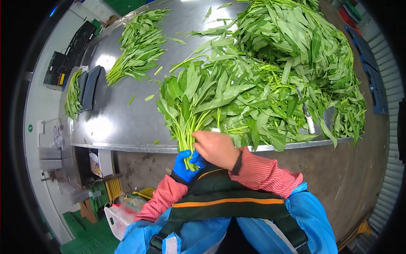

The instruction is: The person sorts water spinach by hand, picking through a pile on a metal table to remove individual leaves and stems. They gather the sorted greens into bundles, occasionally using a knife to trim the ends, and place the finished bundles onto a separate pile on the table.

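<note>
A bunch of water spinach (pixel 188 122) stands nearly upright in front of me, leaves up and cut stems down. My left hand (pixel 186 166), in a blue glove, is wrapped round its lower stems. My right hand (pixel 216 149), bare, has its fingers curled in against the same stems, just above the glove. Its fingertips are partly hidden, so a single stem between them cannot be made out. Behind the bunch, loose water spinach (pixel 262 106) spreads over the metal table (pixel 114 114). A knife with a white handle (pixel 311 124) lies among those leaves on the right.
A large heap of water spinach (pixel 292 34) covers the table's right side. Another bunch (pixel 141 46) lies at the back left. On the left edge, a small bunch (pixel 74 95) rests by a dark tray-like device (pixel 90 88). Below stands a white plastic bag (pixel 118 218).
</note>
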Available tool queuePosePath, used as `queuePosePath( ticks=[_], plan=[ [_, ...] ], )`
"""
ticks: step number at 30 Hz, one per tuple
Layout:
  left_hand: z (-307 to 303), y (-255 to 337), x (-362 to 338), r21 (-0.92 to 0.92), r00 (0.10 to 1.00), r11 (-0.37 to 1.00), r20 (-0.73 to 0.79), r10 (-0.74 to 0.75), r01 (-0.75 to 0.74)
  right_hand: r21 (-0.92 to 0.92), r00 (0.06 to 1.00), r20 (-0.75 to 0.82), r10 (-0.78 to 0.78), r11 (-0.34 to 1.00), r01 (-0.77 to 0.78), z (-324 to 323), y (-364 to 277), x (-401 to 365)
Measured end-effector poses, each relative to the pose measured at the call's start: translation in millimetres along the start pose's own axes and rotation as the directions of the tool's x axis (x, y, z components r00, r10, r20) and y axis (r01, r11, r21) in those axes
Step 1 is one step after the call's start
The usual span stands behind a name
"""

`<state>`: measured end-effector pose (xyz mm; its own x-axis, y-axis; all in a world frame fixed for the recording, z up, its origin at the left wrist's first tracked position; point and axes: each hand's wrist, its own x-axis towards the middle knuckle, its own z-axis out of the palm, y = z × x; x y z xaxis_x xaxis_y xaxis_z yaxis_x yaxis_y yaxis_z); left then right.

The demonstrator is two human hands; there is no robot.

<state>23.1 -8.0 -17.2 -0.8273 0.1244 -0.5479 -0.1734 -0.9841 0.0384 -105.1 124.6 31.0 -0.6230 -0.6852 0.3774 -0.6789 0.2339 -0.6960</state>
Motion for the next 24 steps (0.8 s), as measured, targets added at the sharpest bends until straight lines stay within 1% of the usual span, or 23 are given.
queuePosePath(
  ticks=[1, 2, 3, 4, 5, 8, 10, 11, 12, 13, 15, 17, 18, 20, 21, 23, 24],
  plan=[
    [3.9, 1.7, 0.0, 0.016, 0.999, 1.000, 0.038, -0.006, 0.005, -0.009, 0.998, -0.007, 0.057, 0.998, -0.057, -5.3, 2.0, -3.2],
    [11.0, 3.0, -0.2, 0.032, 0.997, 0.999, 0.075, -0.012, 0.009, 0.019, 0.978, -0.028, 0.209, 0.978, -0.208, -6.3, 9.8, -7.6],
    [14.4, 3.7, -0.9, 0.048, 0.994, 0.999, 0.112, -0.018, 0.012, -0.003, 0.949, -0.016, 0.314, 0.949, -0.314, -12.0, 16.5, -8.3],
    [9.8, 4.8, 0.4, 0.033, 0.985, 0.999, 0.168, -0.037, 0.032, -0.026, 0.909, -0.008, 0.416, 0.909, -0.416, -18.4, 24.9, -6.7],
    [9.8, 4.8, 0.5, 0.022, 0.985, 0.999, 0.168, -0.038, 0.035, -0.051, 0.857, -0.004, 0.515, 0.856, -0.514, -22.8, 32.1, -3.9],
    [11.3, 3.4, 1.2, 0.006, 0.984, 0.999, 0.173, -0.052, 0.052, 0.135, 0.806, 0.084, 0.586, 0.795, -0.592, 0.1, 73.1, -9.6],
    [14.0, 5.3, 2.7, 0.012, 0.980, 0.999, 0.195, -0.047, 0.046, 0.400, 0.790, 0.168, 0.589, 0.692, -0.601, 1.4, 84.6, -9.8],
    [17.8, 8.7, 1.9, -0.004, 0.970, 0.999, 0.240, -0.041, 0.043, 0.521, 0.786, 0.214, 0.580, 0.613, -0.594, 1.2, 88.0, -9.2],
    [24.5, 13.8, 0.5, -0.022, 0.959, 0.999, 0.283, -0.034, 0.042, 0.696, 0.716, 0.285, 0.637, 0.376, -0.611, -22.7, 73.2, -1.1],
    [31.1, 19.3, -1.1, -0.042, 0.946, 0.998, 0.324, -0.026, 0.042, 0.755, 0.647, 0.368, 0.668, 0.191, -0.627, -50.3, 68.5, 0.8],
    [43.9, 30.8, -3.7, -0.064, 0.924, 0.996, 0.373, 0.086, -0.067, 0.886, 0.713, 0.254, 0.654, 0.138, -0.443, -74.9, 77.2, -4.7],
    [45.9, 39.5, -0.7, -0.092, 0.916, 0.985, 0.362, 0.172, -0.148, 0.827, 0.710, 0.268, 0.652, 0.222, -0.516, -68.5, 82.1, -13.6],
    [43.7, 38.6, 2.6, -0.031, 0.950, 0.983, 0.253, 0.181, -0.179, 0.796, 0.708, 0.270, 0.653, 0.263, -0.546, -63.7, 82.3, -19.8],
    [32.5, 32.1, 15.3, 0.101, 0.977, 0.972, 0.023, 0.211, -0.213, 0.760, 0.686, 0.325, 0.651, 0.252, -0.599, -45.6, 71.2, -27.3],
    [28.3, 26.0, 18.7, 0.206, 0.977, 0.955, 0.036, 0.210, -0.213, 0.737, 0.668, 0.352, 0.655, 0.246, -0.630, -37.9, 65.2, -27.6],
    [26.9, 13.0, 25.1, 0.413, 0.980, 0.898, -0.055, 0.190, -0.150, 0.709, 0.676, 0.359, 0.643, 0.283, -0.646, -25.0, 54.6, -28.3],
    [33.9, 5.7, 26.5, 0.431, 0.981, 0.893, -0.069, 0.179, -0.133, 0.694, 0.679, 0.364, 0.638, 0.300, -0.654, -20.1, 50.5, -29.9]
  ],
)
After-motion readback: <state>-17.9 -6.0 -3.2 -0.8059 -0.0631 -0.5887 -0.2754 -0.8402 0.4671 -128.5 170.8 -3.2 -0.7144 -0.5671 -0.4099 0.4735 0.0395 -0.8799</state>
